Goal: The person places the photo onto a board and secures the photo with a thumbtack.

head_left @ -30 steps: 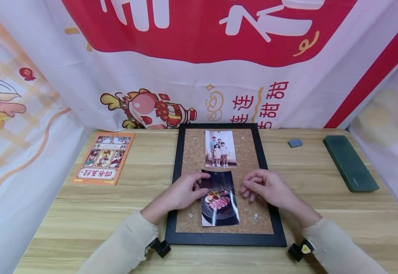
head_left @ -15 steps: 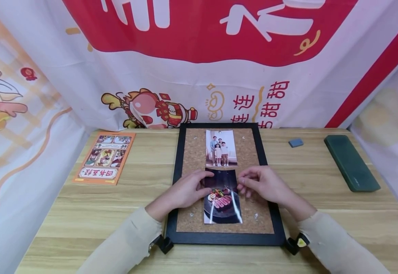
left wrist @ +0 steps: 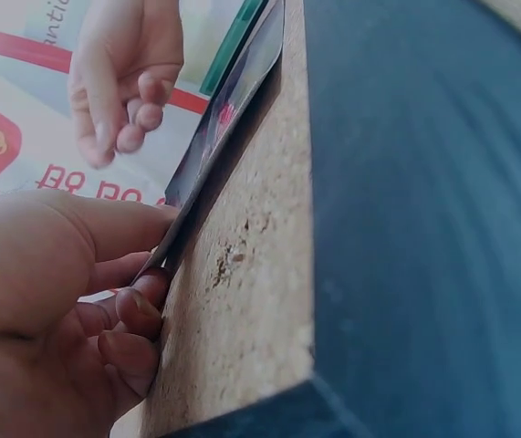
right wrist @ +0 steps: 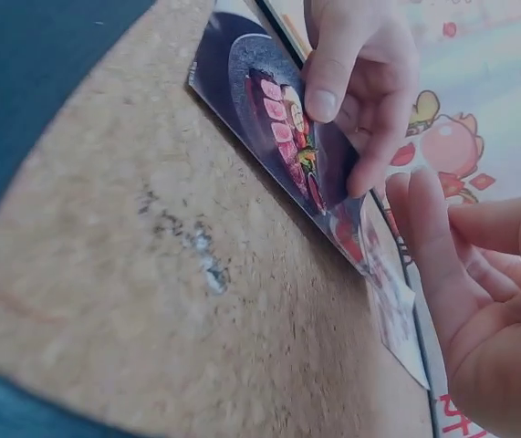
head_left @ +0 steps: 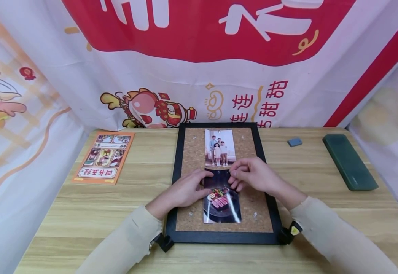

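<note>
A framed corkboard [head_left: 260,207] lies on the table. On its cork is a dark food photo [head_left: 221,209], just below a family photo [head_left: 219,148]. My left hand [head_left: 187,190] pinches the food photo's left side; in the left wrist view the photo's edge is lifted off the cork between its fingers. At the photo's upper right, my right hand [head_left: 255,175] hovers with bent fingers, thumb near the index finger. Both wrist views show it apart from the photo. Whether it pinches something tiny cannot be made out.
Small clear pins sit near the corkboard's corners, such as the lower right pin [head_left: 255,215]. An orange booklet [head_left: 104,158] lies to the left. On the right are a small blue block [head_left: 295,142] and a green case [head_left: 349,161]. A printed curtain [head_left: 199,95] hangs behind.
The food photo has shifted slightly up and right with my left hand, then stayed there. My right hand has moved left and up from beside the photo to its upper right corner.
</note>
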Demonstrator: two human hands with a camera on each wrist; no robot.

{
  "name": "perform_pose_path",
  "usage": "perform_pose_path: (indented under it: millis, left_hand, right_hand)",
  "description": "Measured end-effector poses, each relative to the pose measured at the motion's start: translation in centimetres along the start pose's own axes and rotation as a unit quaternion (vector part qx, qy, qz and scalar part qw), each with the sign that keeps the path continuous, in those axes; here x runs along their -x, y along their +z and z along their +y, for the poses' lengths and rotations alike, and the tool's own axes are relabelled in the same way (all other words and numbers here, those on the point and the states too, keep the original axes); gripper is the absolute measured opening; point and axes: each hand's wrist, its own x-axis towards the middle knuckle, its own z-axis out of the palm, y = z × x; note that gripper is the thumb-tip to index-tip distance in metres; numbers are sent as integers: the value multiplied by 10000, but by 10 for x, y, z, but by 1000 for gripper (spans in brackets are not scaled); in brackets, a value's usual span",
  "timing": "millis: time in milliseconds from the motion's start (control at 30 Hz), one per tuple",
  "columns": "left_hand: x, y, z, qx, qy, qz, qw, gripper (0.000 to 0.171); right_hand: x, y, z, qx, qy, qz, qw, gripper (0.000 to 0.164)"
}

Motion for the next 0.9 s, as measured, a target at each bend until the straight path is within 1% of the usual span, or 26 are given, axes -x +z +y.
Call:
perform_pose_path:
  millis: [133,233,300,367,467,633,900]
  left_hand:
    - [-2,3,-6,5,59,6,10000,52]
    - [-6,9,-18,-89,217,39,9997,54]
    - [-10,14,-27,-170,326,65,9993,55]
    - [-13,18,-34,-254,430,87,9987,56]
    - [-17,22,-40,-313,422,66,9986,57]
    - [-19,25,-41,-370,299,7,9989,58]
    - [-18,23,-36,-364,228,-46,9991,59]
  right_hand:
    - [-12,6,-1,-95,204,-129,9997,18]
    - [-20,11,-1,-81,271,-297,9992,16]
    - [-24,14,-1,-51,344,-336,9988,15]
    - [-28,16,-2,-17,407,-297,9987,15]
    - [-32,18,-3,64,516,-201,9984,14]
    - [-42,21,-2,155,647,-133,9977,14]
    - [-50,22,-1,-29,885,-127,9960,12]
